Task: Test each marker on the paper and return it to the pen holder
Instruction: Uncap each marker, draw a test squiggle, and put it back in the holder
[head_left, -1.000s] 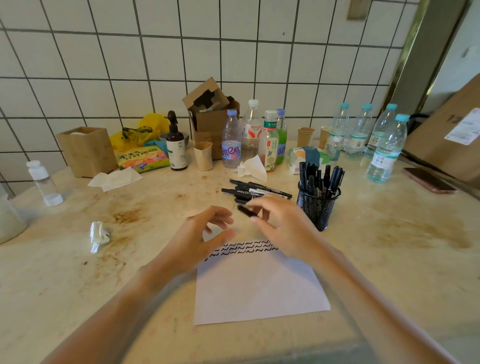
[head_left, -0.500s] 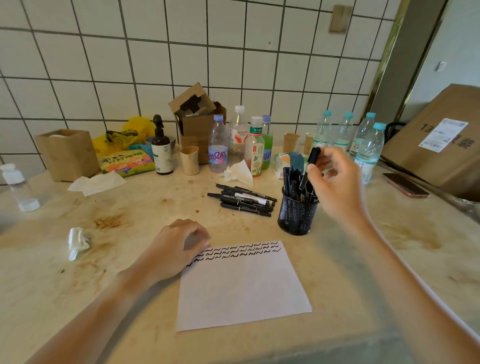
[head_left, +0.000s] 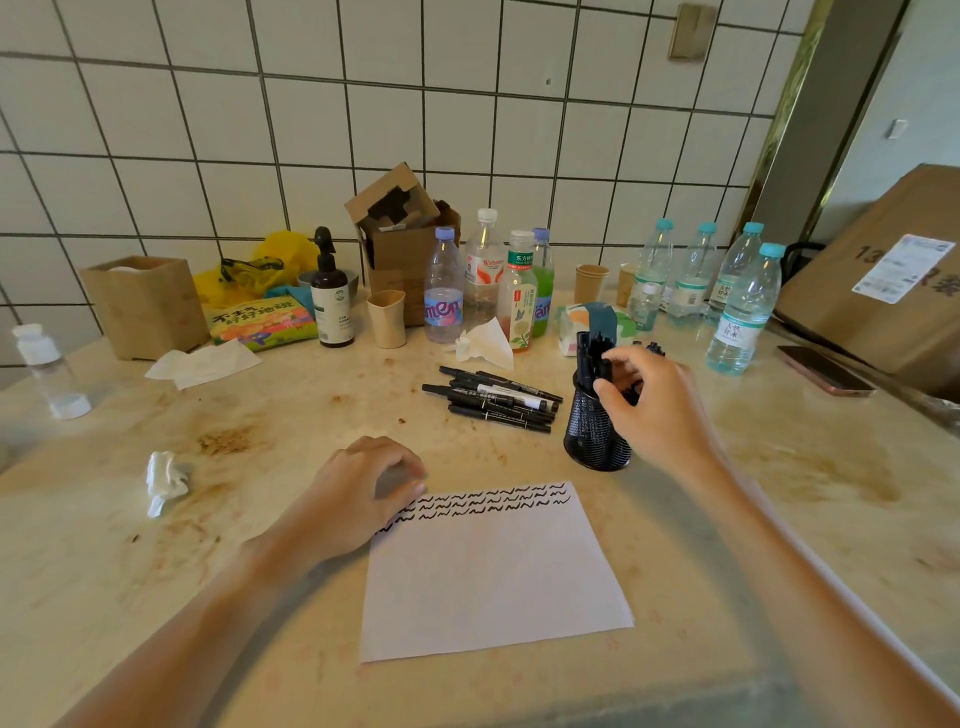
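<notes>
Right hand, right of centre frame: fingers curled over the mouth of the pen holder, among the markers standing in it. Whether it grips one cannot be told; the fingers hide the tips. Likely dropping off or sorting a tested marker.

Left hand, centre: loosely curled, holding nothing, fingertips pinning the upper left corner of the paper so it stays flat for scribbling.

Loose markers lie in a pile just left of the holder, probably untested.
</notes>
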